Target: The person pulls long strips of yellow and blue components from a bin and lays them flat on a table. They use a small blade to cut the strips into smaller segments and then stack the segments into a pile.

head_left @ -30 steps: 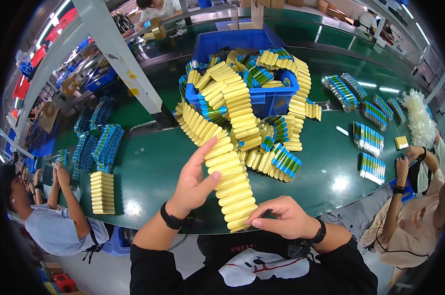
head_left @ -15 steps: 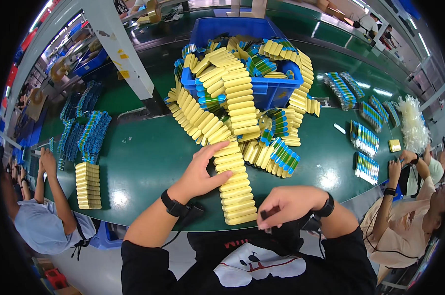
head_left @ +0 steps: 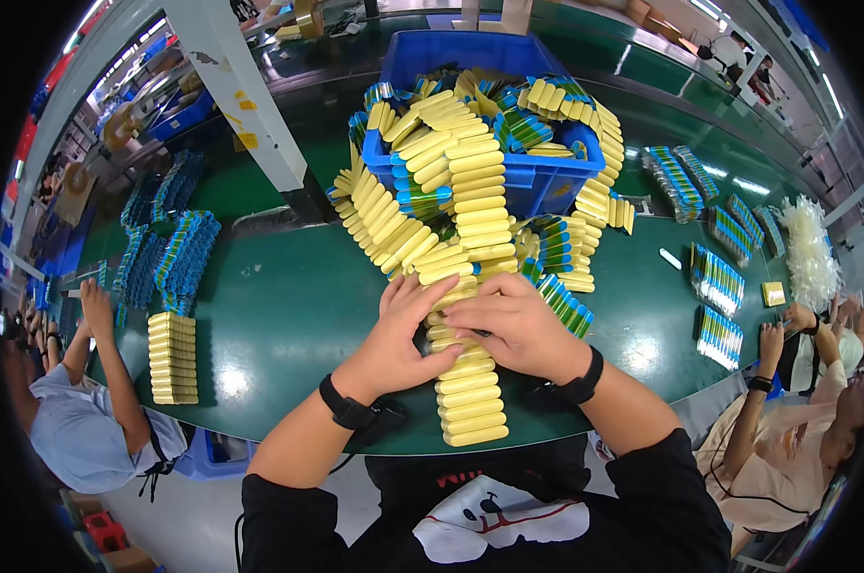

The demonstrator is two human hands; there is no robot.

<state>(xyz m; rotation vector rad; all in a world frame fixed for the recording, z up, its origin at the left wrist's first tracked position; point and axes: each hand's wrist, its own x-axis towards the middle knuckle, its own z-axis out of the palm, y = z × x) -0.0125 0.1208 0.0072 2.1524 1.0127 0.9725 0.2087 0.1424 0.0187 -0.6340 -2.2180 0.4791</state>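
A long strip of joined yellow packets (head_left: 472, 393) runs down from the heap to the table's near edge. My left hand (head_left: 394, 329) lies across the strip's left side, fingers stretched forward and thumb apart, pressing on the packets. Close beside it, my right hand (head_left: 527, 329) rests over the same strip with fingers bent and closed. A small black tool (head_left: 480, 332) is in its fingers, mostly hidden. More strips, yellow on one side and blue-green on the other, fill and spill over a blue bin (head_left: 532, 177) just beyond my hands.
A stack of yellow packets (head_left: 172, 358) and blue bundles (head_left: 185, 258) stand left on the green table (head_left: 288, 325). Bundled packets (head_left: 716, 277), a pile of clear wrappers (head_left: 810, 244) and a small white piece (head_left: 670, 259) lie right. Co-workers sit at both sides; a metal post (head_left: 236, 105) rises behind.
My right hand has moved up and left from the near edge onto the strip, beside my left hand. The left hand stays on the strip, slightly shifted.
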